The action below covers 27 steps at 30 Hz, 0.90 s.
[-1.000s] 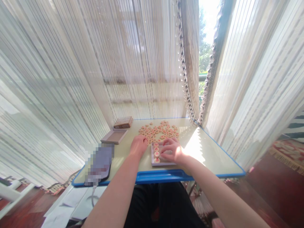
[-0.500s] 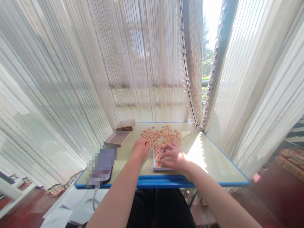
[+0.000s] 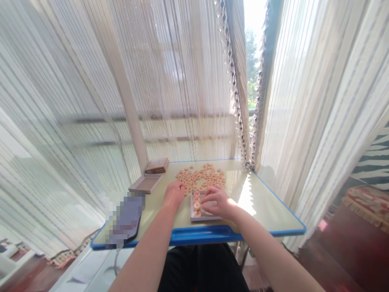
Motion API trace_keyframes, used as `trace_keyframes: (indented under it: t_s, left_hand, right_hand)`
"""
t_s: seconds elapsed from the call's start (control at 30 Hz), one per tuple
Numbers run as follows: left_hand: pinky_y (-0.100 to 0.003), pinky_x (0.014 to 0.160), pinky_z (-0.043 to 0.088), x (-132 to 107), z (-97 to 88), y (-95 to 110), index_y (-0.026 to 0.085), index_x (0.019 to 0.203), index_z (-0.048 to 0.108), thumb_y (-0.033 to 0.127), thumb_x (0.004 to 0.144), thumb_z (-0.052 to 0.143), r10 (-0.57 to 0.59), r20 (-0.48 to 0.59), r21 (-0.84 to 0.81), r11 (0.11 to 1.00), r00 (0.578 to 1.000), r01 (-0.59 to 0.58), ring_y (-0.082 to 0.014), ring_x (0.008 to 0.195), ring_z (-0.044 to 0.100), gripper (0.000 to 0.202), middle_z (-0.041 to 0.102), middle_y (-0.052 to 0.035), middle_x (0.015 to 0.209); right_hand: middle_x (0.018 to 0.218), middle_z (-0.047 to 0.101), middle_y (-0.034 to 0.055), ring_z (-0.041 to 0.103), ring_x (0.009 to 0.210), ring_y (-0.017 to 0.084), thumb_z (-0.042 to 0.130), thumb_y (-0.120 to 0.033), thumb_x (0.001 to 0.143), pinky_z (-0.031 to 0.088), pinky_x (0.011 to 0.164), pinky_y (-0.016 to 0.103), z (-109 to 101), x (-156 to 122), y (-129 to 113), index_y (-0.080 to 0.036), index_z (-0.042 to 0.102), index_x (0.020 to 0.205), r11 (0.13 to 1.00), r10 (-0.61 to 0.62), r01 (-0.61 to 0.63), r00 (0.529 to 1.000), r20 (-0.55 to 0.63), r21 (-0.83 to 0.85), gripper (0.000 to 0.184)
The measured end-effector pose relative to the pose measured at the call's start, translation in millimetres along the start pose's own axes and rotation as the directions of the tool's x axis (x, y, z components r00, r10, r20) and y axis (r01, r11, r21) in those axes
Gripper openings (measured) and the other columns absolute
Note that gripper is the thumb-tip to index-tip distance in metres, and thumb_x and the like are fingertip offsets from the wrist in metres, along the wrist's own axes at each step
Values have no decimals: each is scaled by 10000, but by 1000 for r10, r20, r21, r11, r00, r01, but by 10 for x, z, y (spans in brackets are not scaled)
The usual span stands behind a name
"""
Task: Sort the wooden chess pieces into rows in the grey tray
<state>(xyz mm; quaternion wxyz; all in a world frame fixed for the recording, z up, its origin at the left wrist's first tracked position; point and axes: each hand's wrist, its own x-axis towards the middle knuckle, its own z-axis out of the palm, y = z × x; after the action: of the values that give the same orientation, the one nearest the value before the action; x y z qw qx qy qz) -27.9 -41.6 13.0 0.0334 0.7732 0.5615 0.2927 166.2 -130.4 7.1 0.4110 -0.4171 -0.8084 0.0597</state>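
Observation:
Several round wooden game pieces [image 3: 200, 177] with red marks lie scattered on the pale table [image 3: 267, 211]. A small shallow grey box [image 3: 193, 215] sits near the front edge with a column of pieces [image 3: 197, 205] along its left side. My right hand [image 3: 216, 201] hovers over the box with fingers curled down, the fingertips pinched near the pieces; what they hold is hidden. My left hand [image 3: 174, 192] rests closed on the table just left of the box, at the edge of the scattered pieces.
A flat grey box lid [image 3: 146, 183] and a brown box [image 3: 157, 165] lie at the table's back left. A dark pouch [image 3: 126, 219] sits at the front left corner. Sheer curtains [image 3: 170, 81] surround the table, and sunlight falls on its right side.
My right hand has shifted slightly within the box. My left hand stays at the pile's edge. The camera view has tilted a little.

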Motion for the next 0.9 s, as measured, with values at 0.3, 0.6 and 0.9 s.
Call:
trace_keyframes:
  t_s: [0.3,0.6,0.9]
  left_hand:
    - [-306,824,423,12,33,-44,187,749,643,175,815,399,7,-9,9,1000,1000,-7,-186,877,576,253,656,-60,864]
    - [-302,835,427,-6,-4,-2,195,727,635,172,815,391,22,-8,6,1000,1000,-22,-187,877,572,260,663,-59,871]
    - [-313,900,394,49,-85,72,166,863,641,130,805,400,88,-47,44,995,995,-86,-192,949,537,251,646,-54,941]
  right_hand:
    - [770,567,39,493,812,184,733,-311,625,429,793,364,25,-15,40,-248,727,751,999,47,-46,997,-57,24,141]
    - [904,594,44,547,872,176,622,-299,734,437,799,329,-166,35,-100,-234,691,941,954,174,-177,984,38,243,228]
    - [978,600,57,563,869,184,549,-332,761,432,805,336,-558,454,490,-225,658,1001,953,303,-302,952,42,-23,285]
